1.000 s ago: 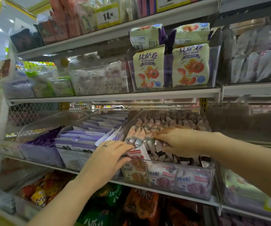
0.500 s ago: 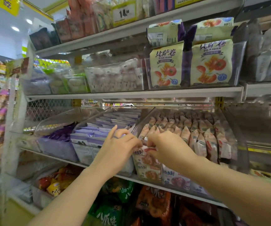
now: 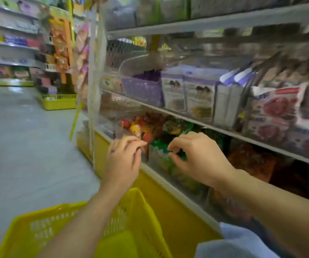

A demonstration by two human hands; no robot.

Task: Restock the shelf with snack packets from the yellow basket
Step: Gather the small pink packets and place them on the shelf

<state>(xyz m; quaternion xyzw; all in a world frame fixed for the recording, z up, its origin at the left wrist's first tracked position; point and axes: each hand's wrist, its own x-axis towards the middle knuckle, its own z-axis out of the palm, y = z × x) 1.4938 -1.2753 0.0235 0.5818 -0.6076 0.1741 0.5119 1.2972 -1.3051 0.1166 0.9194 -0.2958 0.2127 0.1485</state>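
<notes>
head view, blurred: left hand [image 3: 124,161] and right hand [image 3: 196,157] hover side by side before the lower bins, fingers loosely curled, nothing visible in either; yellow basket [image 3: 44,229] sits under the left forearm; snack packets [image 3: 274,112] stand in a clear bin on the shelf [image 3: 187,118], up right of the hands

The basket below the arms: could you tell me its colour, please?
The basket is yellow, seen best in the head view.
</notes>
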